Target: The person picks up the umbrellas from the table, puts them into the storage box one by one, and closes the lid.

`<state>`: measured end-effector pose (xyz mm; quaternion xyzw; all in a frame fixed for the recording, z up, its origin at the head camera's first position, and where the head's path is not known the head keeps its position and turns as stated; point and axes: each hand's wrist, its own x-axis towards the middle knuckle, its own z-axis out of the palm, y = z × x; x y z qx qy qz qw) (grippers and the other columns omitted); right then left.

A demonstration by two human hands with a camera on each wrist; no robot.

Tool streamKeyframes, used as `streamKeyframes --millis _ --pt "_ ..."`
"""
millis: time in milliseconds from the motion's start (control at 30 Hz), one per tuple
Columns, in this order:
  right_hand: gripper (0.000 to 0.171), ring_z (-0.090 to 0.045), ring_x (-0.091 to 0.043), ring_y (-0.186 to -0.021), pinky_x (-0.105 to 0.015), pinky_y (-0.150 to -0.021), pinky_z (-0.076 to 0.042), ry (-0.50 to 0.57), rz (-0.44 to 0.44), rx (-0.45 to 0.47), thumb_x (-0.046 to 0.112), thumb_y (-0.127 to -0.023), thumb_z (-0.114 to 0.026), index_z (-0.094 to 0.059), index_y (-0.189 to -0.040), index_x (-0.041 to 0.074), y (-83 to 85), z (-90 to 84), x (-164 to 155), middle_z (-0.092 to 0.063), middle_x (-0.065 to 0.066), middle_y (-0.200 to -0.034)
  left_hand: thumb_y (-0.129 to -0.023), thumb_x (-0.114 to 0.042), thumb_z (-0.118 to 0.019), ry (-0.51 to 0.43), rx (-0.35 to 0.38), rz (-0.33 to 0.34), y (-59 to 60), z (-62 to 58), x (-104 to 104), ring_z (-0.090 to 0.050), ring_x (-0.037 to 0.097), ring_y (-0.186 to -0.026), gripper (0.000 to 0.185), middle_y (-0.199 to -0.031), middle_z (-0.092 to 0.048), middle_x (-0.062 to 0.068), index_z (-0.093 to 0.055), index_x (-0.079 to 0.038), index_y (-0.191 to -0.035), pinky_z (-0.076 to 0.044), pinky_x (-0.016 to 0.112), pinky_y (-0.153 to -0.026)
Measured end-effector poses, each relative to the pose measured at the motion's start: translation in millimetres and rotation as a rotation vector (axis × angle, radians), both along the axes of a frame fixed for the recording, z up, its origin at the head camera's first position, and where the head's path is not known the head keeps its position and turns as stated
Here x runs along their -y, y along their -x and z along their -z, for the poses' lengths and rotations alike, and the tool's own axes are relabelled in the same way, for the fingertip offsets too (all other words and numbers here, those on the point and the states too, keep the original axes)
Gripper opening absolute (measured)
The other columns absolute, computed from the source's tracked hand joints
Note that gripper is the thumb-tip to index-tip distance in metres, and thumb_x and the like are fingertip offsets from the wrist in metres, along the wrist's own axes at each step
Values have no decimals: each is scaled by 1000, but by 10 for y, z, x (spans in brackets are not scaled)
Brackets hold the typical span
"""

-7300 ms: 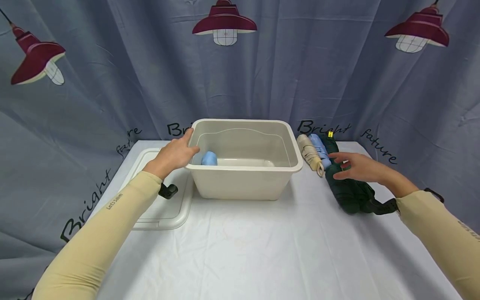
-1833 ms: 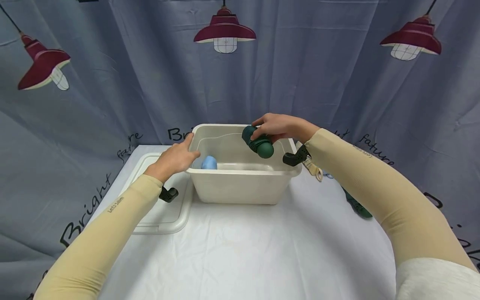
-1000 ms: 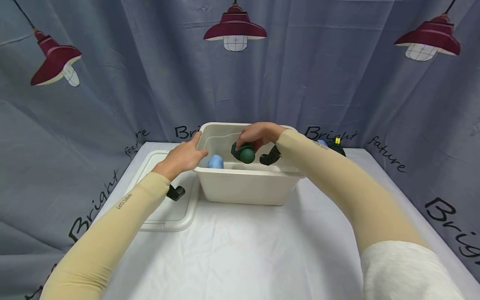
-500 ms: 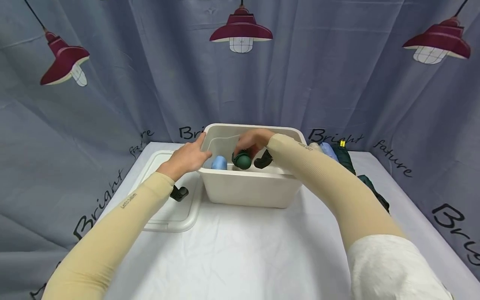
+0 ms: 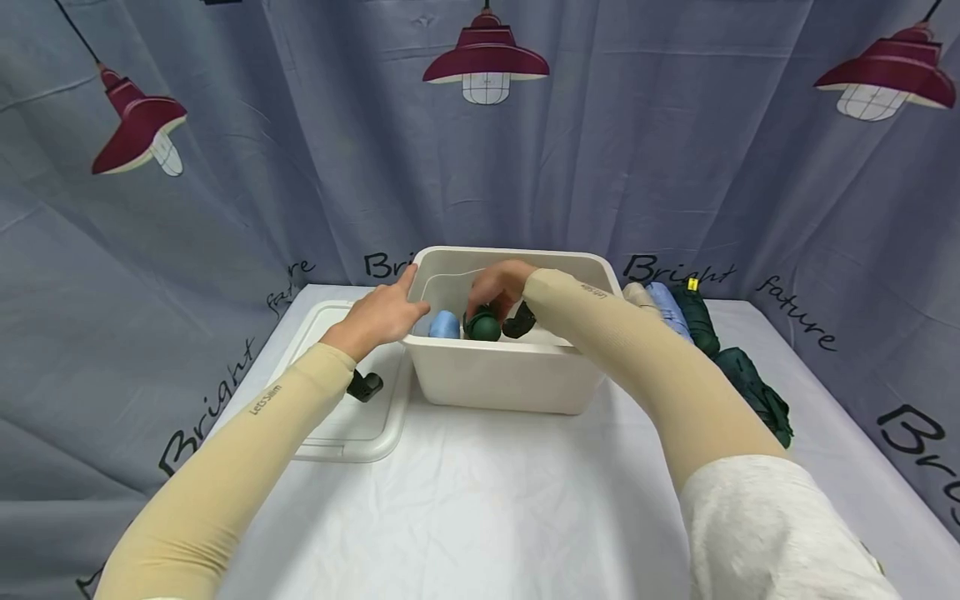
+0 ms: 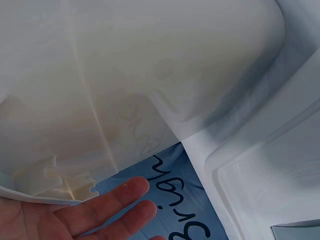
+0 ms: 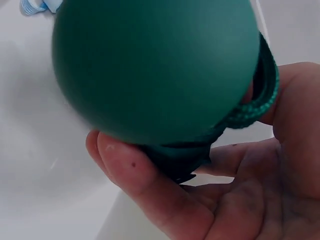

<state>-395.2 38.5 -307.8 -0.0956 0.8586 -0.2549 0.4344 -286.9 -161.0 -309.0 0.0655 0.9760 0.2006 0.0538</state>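
Note:
In the head view a white plastic storage bin [image 5: 517, 375] stands in the middle of the table. My right hand [image 5: 498, 285] is down inside it, gripping a folded dark green umbrella [image 5: 483, 328]. The right wrist view shows the umbrella's round handle end [image 7: 155, 70] and cord loop [image 7: 260, 105], with fingers curled round the shaft. Just left of it in the bin lies a light blue folded umbrella [image 5: 444, 325]. My left hand [image 5: 378, 318] rests at the bin's left rim, its fingers [image 6: 115, 200] straight outside the wall in the left wrist view.
A white lid [image 5: 352, 446] lies on the table left of the bin. To the right lie a beige roll [image 5: 639, 295], a blue one [image 5: 667, 307] and a dark green one [image 5: 696, 318], with more dark green folded fabric [image 5: 753, 393] nearer. A curtain hangs behind.
My right hand has gone from the items at right to the bin, carrying the green umbrella, then lowered it beside the blue one. My left hand has stayed at the rim.

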Motion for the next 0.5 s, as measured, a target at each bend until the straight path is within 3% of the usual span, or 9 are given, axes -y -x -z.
streamKeyframes --millis 267,500 --pt "25 -62 -20 -95 -33 -91 -53 -68 -57 -8 15 -94 -64 -63 -113 -2 14 63 87 -61 -12 -113 -99 -47 -44 2 6 0 19 16 9 -63 33 -112 82 -141 -57 21 0 -23 -164 -48 50 -92" --pt "27 -62 -20 -96 -33 -92 -54 -97 -95 -2 16 -95 -66 -63 -114 -3 23 88 125 -61 -10 -112 -100 -47 -44 -6 19 -3 25 30 16 -58 37 -124 82 -150 -49 22 2 -24 -164 -47 53 -96"
